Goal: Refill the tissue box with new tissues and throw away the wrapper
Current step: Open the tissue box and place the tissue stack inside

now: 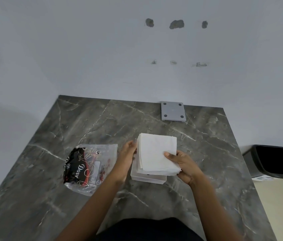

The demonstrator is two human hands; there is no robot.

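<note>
On the left of the dark marble table (206,153) lies the wrapper (88,168), flat and crumpled, with nothing touching it. In the middle, the left hand (127,157) presses against the left side of the stack of white tissues (157,153) and the right hand (183,164) grasps its near right corner with the thumb on top, so both hands hold the stack over the white tissue box (147,179), which stands on the table under it. Further right, a grey square plate (172,111) lies at the far edge by the wall, and a black bin (274,161) stands on the floor beside the table.
</note>
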